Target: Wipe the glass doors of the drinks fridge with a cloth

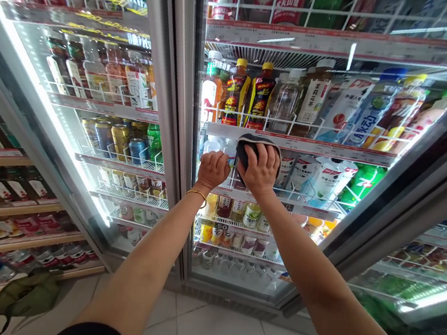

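You get cool, bright light from inside the fridge (164, 70), strongest at the light strip (55, 120) on the left, which burns out to white. Yellow streaks and white dashes of glare cross the glass. The dark cloth (245, 153) under your right hand (260, 172) shows little detail. Lower left, the wooden shelves (5, 210) sit dimmer. Toward your edges, shapes tilt and stretch; small print looks soft, and the top right corner goes black.

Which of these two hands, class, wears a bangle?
The left hand: a gold bangle circles its wrist; the right hand, on the dark cloth, has none.
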Demonstrator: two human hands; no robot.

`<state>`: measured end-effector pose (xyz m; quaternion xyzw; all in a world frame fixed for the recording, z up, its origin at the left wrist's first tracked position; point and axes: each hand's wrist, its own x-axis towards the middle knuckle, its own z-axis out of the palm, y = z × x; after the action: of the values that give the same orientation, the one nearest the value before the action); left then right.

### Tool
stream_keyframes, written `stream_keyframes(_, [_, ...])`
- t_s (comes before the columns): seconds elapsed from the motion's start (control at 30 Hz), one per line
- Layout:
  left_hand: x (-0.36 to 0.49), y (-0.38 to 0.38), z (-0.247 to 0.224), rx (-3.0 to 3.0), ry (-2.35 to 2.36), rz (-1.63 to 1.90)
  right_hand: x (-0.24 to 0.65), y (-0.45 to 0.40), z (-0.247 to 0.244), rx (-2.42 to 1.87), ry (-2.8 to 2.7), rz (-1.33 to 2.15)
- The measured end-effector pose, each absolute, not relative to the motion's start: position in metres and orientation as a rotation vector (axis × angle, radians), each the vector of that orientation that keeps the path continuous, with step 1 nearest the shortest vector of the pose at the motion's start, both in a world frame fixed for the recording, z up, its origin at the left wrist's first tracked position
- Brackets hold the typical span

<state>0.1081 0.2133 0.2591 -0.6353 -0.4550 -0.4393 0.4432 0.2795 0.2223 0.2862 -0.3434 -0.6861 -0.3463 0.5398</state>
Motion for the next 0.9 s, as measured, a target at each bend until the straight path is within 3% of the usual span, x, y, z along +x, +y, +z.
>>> stream_keyframes(0.27, [0.105, 0.198, 0.268, -1.730, -1.154, -1.050, 0.310, 0.217, 0.246, -0.584, -2.015, -0.984])
stream_keyframes(0.47, [0.083, 0.175, 0.272, -1.720, -1.148, -0.942, 0.348, 0.222, 0.254, -0.514, -2.033, -1.076])
stream_keyframes(0.63, [0.074, 0.173, 0.275, -1.691, -1.136, -0.922, 0.288, 0.222, 0.278, -0.918, -1.469, -0.825])
stream_keyframes(0.9, [0.069, 0.174, 0.267, -1.751, -1.117, -0.917, 0.235, 0.212, 0.256, -0.709, -1.712, -0.929])
